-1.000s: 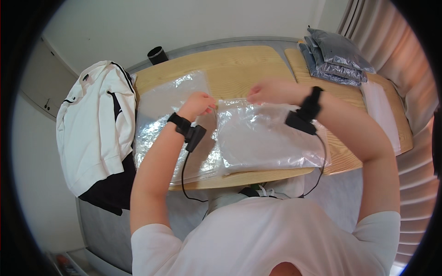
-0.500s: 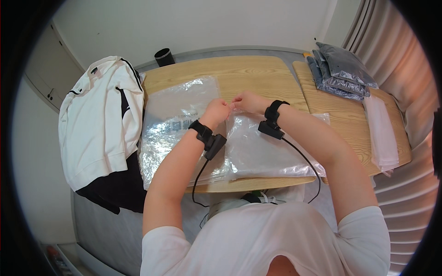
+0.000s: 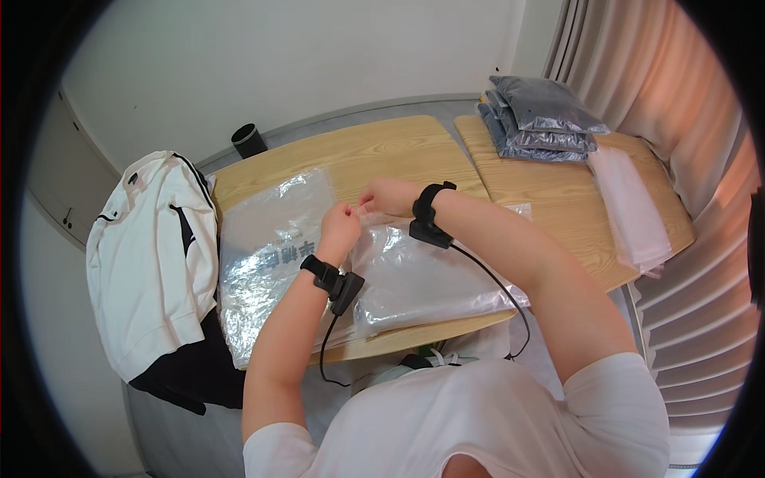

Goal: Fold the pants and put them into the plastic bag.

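My left hand (image 3: 341, 227) is closed in a pinch at the upper left corner of a clear plastic bag (image 3: 426, 271). Close beside it, my right hand (image 3: 388, 197) pinches the same corner, fingertips nearly touching the left ones. Flat on the wooden table, this bag stretches rightward under my right forearm. Left of it lies a second clear bag (image 3: 267, 223) with dark printing, shiny and wrinkled, partly behind my left forearm. Each wrist wears a black strap with a small cabled box.
A white zip jacket with black trim (image 3: 147, 271) lies at the left over black cloth (image 3: 191, 366). On the right-hand table are a stack of bagged dark garments (image 3: 550, 111) and folded translucent bags (image 3: 633, 211). A black bin (image 3: 249, 141) stands behind; a pleated curtain (image 3: 677, 143) hangs at right.
The view has shifted, so the table and everything on it sit lower and further left. My hands stay together at the bag's corner, their pinch much the same.
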Demonstrator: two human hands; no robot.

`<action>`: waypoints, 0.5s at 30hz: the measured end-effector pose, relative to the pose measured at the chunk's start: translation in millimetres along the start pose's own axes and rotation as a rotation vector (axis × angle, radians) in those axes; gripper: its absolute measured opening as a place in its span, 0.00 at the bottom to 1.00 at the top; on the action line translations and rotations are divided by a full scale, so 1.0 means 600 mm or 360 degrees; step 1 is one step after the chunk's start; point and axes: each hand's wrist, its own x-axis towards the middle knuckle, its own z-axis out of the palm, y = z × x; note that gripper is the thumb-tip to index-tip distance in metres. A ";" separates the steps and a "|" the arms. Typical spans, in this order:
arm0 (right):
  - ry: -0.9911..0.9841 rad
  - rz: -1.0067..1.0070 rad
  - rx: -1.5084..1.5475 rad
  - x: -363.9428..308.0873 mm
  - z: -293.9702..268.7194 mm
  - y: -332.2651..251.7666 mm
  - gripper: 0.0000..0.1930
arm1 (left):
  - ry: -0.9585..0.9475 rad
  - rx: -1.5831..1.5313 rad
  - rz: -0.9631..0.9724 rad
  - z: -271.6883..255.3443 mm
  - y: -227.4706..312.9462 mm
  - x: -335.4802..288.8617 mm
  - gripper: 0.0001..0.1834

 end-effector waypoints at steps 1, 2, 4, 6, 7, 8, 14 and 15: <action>-0.0005 -0.0007 0.0011 0.001 0.002 0.000 0.12 | 0.0002 0.0010 -0.0009 -0.001 -0.003 0.002 0.07; 0.0022 -0.0008 0.0040 0.000 0.001 0.011 0.12 | 0.0011 0.0036 0.0027 -0.002 0.009 0.003 0.06; -0.0037 0.0027 0.0067 0.005 -0.003 0.021 0.10 | 0.0034 0.0075 0.0041 0.000 0.020 0.004 0.05; -0.0033 -0.0031 0.0056 0.006 -0.005 0.026 0.09 | 0.0038 -0.0065 0.0028 0.003 0.026 -0.001 0.08; -0.0009 -0.0067 0.0033 0.005 -0.005 0.029 0.09 | 0.0042 -0.0058 0.0008 0.002 0.030 -0.006 0.08; -0.0013 -0.0033 0.0069 -0.002 -0.011 0.026 0.09 | 0.0042 0.0025 0.0076 -0.004 0.052 -0.014 0.08; -0.0057 -0.0002 -0.0147 -0.001 -0.020 0.020 0.10 | 0.0010 -0.0018 0.0142 -0.006 0.052 -0.016 0.08; -0.0057 -0.0003 -0.0147 -0.002 -0.018 0.016 0.10 | -0.0010 -0.0077 0.0132 -0.006 0.046 -0.012 0.09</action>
